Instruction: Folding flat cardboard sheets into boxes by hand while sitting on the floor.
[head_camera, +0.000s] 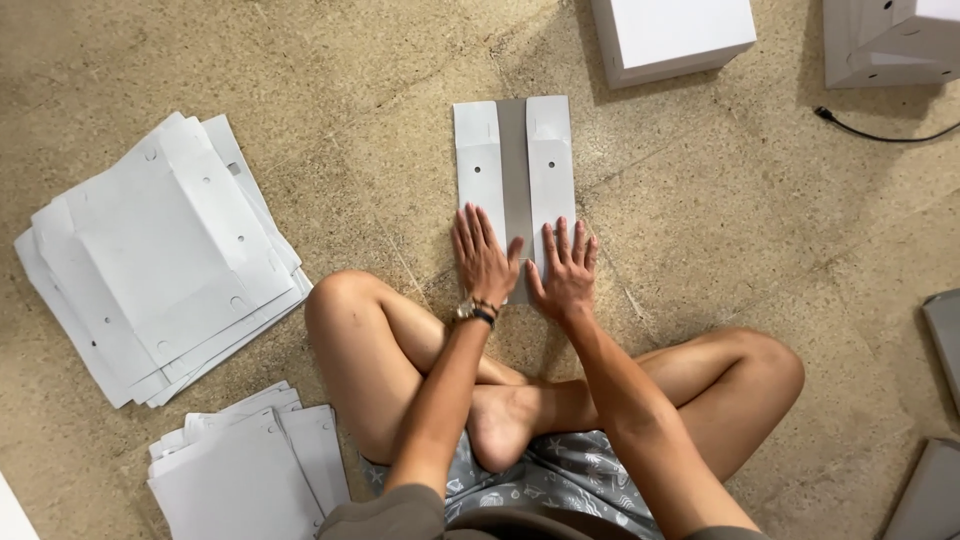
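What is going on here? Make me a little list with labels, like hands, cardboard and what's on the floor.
left hand: flat on the left flap, palm down
right hand: flat on the right flap, palm down
folded cardboard sheet: grey-white, both flaps folded inward, lying on the floor
flat sheet stack: to the person's left
smaller stack: near the left knee
white box: beyond the sheet
floor: speckled tan

Box-assembly workspace: speckled floor (760, 230), cardboard stacks (160, 260), finished boxes (672, 38).

I see a folded cardboard sheet (515, 170) at twelve o'clock before my crossed legs, both hands flat on its near end. Flat sheet stacks (160, 260) lie at nine and eight o'clock (245, 470); assembled boxes (670, 35) at one.
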